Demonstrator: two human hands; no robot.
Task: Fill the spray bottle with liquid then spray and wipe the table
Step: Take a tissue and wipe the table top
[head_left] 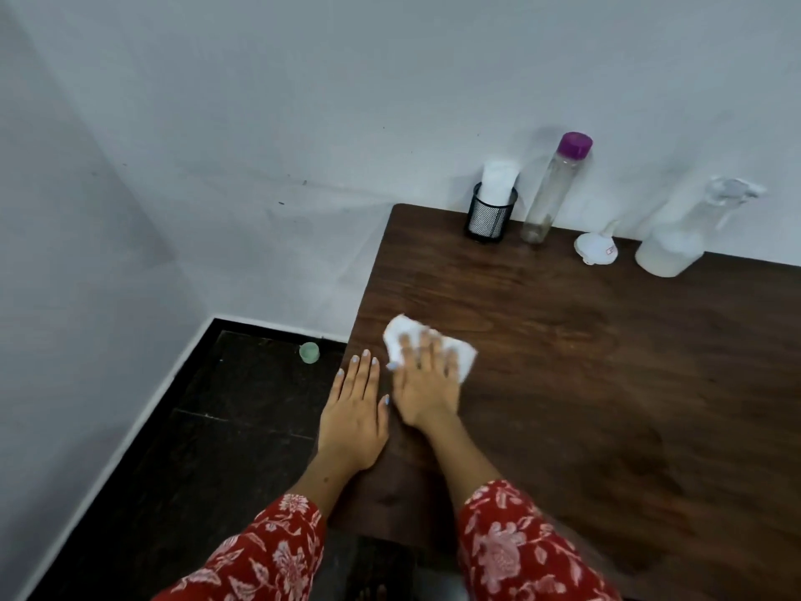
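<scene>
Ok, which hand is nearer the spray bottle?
The right hand. It presses the white tissue on the table, down-left of the spray bottle. The left hand lies further left at the table's edge.

Right grip (427,375), flat on tissue (429,347): bare desk (607,383) ahead and to its right. Left grip (353,405) just beside it at the desk's left edge. Far ahead along the wall: mesh cup (490,216), bottle (550,193), funnel (596,247), spray bottle (680,236).
</scene>
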